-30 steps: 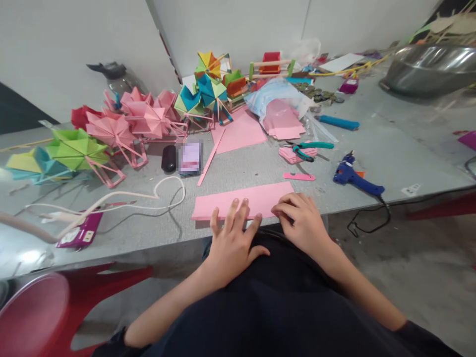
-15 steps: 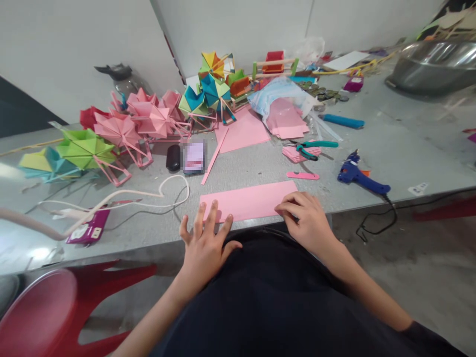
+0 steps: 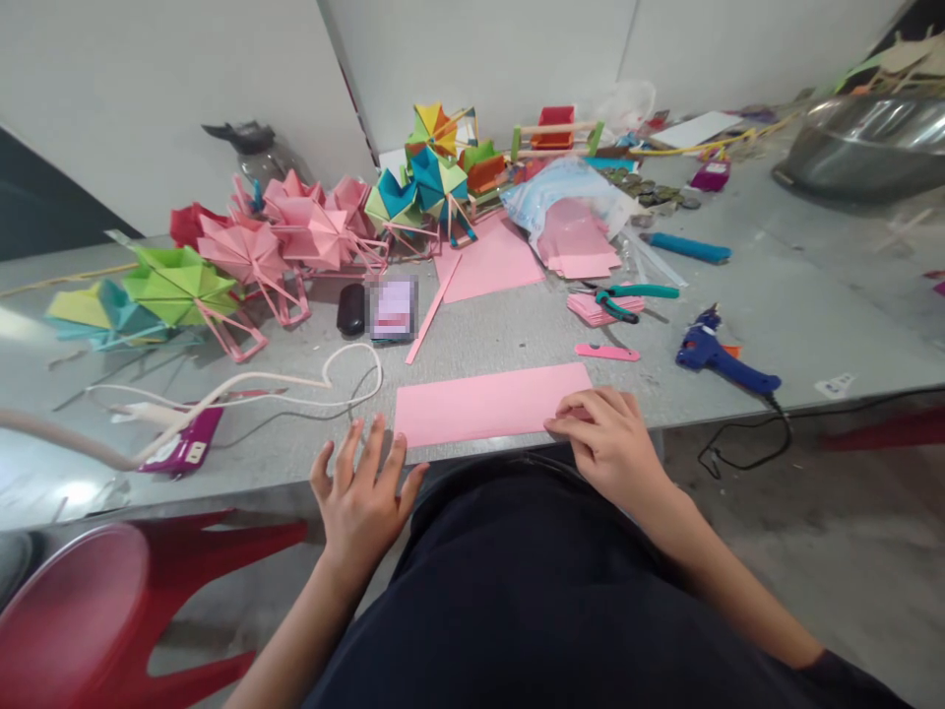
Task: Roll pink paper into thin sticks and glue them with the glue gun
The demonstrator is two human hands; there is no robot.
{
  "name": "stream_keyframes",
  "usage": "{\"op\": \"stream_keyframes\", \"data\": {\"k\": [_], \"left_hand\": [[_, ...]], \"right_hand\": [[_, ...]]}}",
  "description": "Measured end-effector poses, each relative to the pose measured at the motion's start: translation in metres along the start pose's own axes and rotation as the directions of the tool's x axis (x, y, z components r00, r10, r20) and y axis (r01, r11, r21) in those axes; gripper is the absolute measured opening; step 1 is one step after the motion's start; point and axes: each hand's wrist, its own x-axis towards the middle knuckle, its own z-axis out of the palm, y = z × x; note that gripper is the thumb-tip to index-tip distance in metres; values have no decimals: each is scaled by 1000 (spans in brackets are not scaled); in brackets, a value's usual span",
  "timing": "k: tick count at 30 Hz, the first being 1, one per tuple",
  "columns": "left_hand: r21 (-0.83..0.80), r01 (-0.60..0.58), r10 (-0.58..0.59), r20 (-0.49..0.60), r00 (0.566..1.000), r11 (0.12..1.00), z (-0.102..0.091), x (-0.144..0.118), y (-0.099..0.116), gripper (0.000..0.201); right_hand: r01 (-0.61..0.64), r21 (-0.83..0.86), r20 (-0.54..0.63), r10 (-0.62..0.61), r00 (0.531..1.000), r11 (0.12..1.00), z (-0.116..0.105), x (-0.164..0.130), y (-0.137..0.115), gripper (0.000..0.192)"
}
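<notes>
Two bare forearms without watch or rings, left hand (image 3: pixel 363 492) and right hand (image 3: pixel 609 443) uncovered, dark navy garment over the lap below the right hand, dark sleeve edge at right arm's upper end

Left hand (image 3: pixel 363 489) flat, fingers spread, palm down. Right hand (image 3: pixel 606 441) curled, fingertips pressing down, forearm angled in from the right.

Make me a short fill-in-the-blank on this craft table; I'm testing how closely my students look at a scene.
1. The right hand presses on a folded sheet of ____ paper.
2. The left hand lies open at the table edge, ____ of that sheet.
3. The blue glue gun lies to the ____ of the sheet.

Missing words: pink; left; right
</notes>
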Motion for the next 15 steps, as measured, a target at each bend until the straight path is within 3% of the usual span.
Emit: {"op": "stream_keyframes", "data": {"k": [6,12,15], "left_hand": [[-6,35,-36,-68,997,999,-3,6,5,38],[-182,-89,85,-27,996,979,-7,37,35,22],[-276,-83,91,17,996,958,-7,48,41,14]], "right_hand": [[52,-102,60,-46,997,993,-3,-10,-2,51],[132,-199,48,-124,991,971,-4,-19,-2,40],[125,-196,16,-124,992,973,-6,-22,-4,30]]}}
